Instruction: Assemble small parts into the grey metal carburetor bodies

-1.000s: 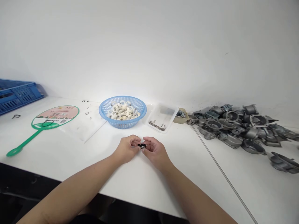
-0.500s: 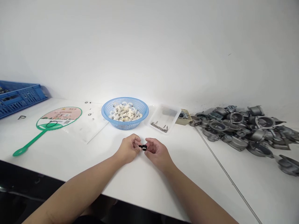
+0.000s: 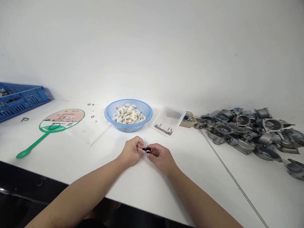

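Soft light is brightest on the wall (image 3: 128, 84) behind the blue basket (image 3: 128, 128), leaving faint shadows on the surface (image 3: 134, 186), while metal castings (image 3: 295, 170) toward the right edge look stretched and smeared

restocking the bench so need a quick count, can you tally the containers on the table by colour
Blue: 2 (the slotted crate and the round basket)
Clear: 1 (the plastic tray)
Tan: 1 (the small box behind the tray)
Total: 4

Left grip (image 3: 133, 152), right grip (image 3: 161, 157) holding small black part (image 3: 148, 150); blue basket (image 3: 128, 128) beyond.
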A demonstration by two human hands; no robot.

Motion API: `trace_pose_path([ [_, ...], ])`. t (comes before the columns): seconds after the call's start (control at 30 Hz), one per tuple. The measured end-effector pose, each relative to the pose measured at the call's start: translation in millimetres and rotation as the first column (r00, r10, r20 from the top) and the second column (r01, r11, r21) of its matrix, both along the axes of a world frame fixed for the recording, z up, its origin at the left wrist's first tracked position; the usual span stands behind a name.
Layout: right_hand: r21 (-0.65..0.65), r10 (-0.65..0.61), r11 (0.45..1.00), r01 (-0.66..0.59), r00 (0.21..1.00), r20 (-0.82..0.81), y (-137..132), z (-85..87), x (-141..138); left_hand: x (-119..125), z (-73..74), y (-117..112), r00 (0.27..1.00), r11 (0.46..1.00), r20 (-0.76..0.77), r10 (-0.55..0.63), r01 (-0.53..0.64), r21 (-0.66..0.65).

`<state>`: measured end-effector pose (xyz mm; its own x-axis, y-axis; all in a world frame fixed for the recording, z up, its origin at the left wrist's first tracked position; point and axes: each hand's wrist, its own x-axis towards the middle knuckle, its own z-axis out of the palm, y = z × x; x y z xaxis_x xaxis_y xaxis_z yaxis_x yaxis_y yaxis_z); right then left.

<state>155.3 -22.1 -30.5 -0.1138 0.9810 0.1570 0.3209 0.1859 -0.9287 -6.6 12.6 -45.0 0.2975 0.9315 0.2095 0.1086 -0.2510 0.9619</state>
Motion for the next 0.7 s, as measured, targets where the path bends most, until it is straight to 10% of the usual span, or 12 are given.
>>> trace_pose_path([
  [0.7, 0.199, -0.021, 0.98, 0.026, 0.999, -0.026, 6, -13.0, 5, 3, -1.8, 1, 1.0, 1.0, 0.007, 0.007, -0.007, 0.014],
])
